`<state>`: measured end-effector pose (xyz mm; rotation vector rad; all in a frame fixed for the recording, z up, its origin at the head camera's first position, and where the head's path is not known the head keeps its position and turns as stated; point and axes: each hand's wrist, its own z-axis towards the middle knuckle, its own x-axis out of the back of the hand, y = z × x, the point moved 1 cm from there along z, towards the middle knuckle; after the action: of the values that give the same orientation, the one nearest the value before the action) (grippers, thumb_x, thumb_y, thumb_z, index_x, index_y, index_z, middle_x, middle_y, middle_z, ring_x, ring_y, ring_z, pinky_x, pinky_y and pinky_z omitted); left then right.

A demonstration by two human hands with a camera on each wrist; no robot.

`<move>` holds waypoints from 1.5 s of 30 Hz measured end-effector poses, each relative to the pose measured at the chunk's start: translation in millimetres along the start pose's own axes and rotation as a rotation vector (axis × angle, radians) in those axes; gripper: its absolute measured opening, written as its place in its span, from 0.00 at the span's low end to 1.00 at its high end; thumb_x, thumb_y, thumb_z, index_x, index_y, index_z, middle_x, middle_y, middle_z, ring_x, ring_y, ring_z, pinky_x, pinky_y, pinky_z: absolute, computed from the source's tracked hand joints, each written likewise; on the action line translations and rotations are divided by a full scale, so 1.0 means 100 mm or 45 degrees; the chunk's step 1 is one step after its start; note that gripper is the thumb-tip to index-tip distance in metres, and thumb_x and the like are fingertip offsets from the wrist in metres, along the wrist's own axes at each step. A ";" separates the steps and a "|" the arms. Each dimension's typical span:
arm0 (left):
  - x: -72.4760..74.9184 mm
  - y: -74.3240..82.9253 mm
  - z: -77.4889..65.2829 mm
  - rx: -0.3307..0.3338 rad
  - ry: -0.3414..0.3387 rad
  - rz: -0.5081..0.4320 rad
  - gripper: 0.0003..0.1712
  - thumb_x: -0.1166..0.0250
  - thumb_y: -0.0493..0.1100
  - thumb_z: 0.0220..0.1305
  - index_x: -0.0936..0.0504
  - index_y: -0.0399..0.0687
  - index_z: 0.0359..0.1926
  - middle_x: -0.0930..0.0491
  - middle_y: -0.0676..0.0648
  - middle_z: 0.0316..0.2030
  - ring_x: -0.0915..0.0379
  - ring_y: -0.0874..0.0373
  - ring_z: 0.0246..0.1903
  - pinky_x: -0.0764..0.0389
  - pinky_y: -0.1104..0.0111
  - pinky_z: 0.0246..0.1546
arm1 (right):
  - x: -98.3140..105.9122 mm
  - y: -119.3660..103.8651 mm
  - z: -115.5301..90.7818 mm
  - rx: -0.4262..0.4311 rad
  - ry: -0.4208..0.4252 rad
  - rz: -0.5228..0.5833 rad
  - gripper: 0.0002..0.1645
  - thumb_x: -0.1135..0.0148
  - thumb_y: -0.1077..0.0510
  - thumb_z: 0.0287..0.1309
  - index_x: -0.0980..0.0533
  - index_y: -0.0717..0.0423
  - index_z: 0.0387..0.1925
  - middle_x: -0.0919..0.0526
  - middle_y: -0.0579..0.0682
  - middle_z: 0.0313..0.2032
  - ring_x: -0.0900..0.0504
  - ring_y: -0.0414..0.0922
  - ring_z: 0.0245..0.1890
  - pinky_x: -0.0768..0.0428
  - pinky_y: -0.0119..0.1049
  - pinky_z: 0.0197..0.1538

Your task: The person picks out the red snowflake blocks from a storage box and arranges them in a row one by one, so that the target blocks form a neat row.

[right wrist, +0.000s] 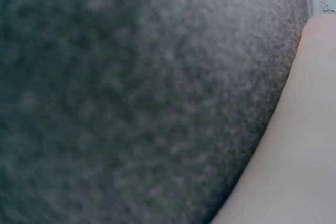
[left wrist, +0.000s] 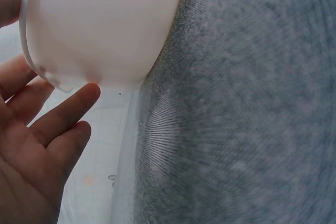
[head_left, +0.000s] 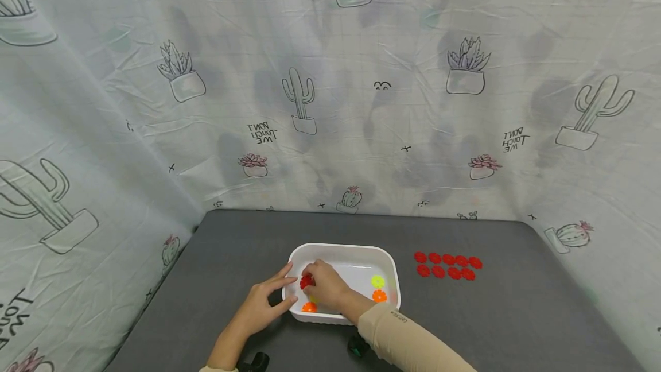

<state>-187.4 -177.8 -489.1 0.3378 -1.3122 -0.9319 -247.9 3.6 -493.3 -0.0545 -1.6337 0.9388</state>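
A white plastic tray [head_left: 356, 268] rests on the dark grey table. Inside its left end my right hand [head_left: 326, 285] pinches a red notched disc [head_left: 306, 282] with bent fingers, which partly cover it. My left hand [head_left: 260, 305] is at the tray's left side, fingers spread and loosely bent, fingertips right at the rim and outer wall [left wrist: 105, 30]. Orange disc [head_left: 309, 307] lies by the tray's near left corner, with a yellow one partly hidden under my right hand. On the tray's right side are a yellow-green disc [head_left: 378, 281] and another orange disc [head_left: 379, 295].
Several red discs [head_left: 449, 266] lie in two rows on the table [head_left: 516, 303], right of the tray. A small dark object [head_left: 357, 346] is by my right sleeve. Behind and beside the table hangs a cactus-print curtain [head_left: 361, 119]. The right wrist view shows mostly table and tray wall [right wrist: 289, 150].
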 end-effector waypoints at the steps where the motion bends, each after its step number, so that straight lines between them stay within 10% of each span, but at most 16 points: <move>1: 0.00 0.00 0.00 -0.001 0.001 0.000 0.24 0.33 0.54 0.57 0.18 0.50 0.53 0.32 0.51 0.65 0.32 0.52 0.62 0.28 0.49 0.57 | 0.01 0.00 0.01 -0.007 0.001 0.026 0.17 0.30 0.59 0.51 0.20 0.56 0.44 0.24 0.46 0.32 0.30 0.36 0.29 0.23 0.23 0.36; 27: 0.00 -0.01 0.01 -0.052 0.037 0.025 0.22 0.32 0.49 0.56 0.17 0.49 0.52 0.30 0.50 0.64 0.30 0.52 0.60 0.27 0.50 0.56 | 0.38 0.02 -0.23 -0.118 0.363 0.622 0.18 0.35 0.65 0.54 0.22 0.55 0.48 0.18 0.53 0.45 0.19 0.43 0.38 0.17 0.31 0.41; 45: 0.03 -0.01 0.04 -0.052 0.033 0.015 0.24 0.32 0.52 0.56 0.18 0.48 0.53 0.31 0.51 0.65 0.32 0.51 0.62 0.27 0.50 0.57 | 1.19 0.75 -0.92 -0.228 0.766 0.686 0.20 0.34 0.63 0.55 0.24 0.62 0.50 0.20 0.60 0.46 0.21 0.38 0.38 0.22 0.22 0.41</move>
<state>-191.4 -179.2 -486.7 0.3091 -1.2682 -0.9404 -240.0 163.9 -442.7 -0.8542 -1.1408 1.0392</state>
